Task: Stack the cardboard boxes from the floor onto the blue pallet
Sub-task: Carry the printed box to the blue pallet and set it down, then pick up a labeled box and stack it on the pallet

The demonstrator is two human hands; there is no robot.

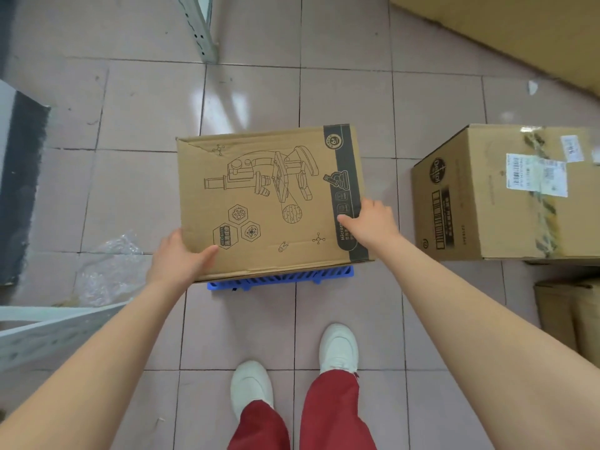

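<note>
A cardboard box with a microscope drawing (259, 196) is in the middle of the view, over the blue pallet (282, 280), of which only the near edge shows beneath it. My left hand (181, 254) grips the box's near left corner, thumb on top. On the right edge, over the dark printed band, my right hand (370, 222) holds the box. Whether the box rests on the pallet or hangs just above it cannot be told. A second, larger cardboard box (506, 196) with shipping labels and tape stands on the floor to the right.
The floor is pink tile. Crumpled clear plastic wrap (107, 274) lies at the left. White metal shelving parts (48, 332) are at the lower left, and a shelf post (198, 27) at the top. More cardboard (568, 313) sits at the right edge. My feet (292, 371) stand just before the pallet.
</note>
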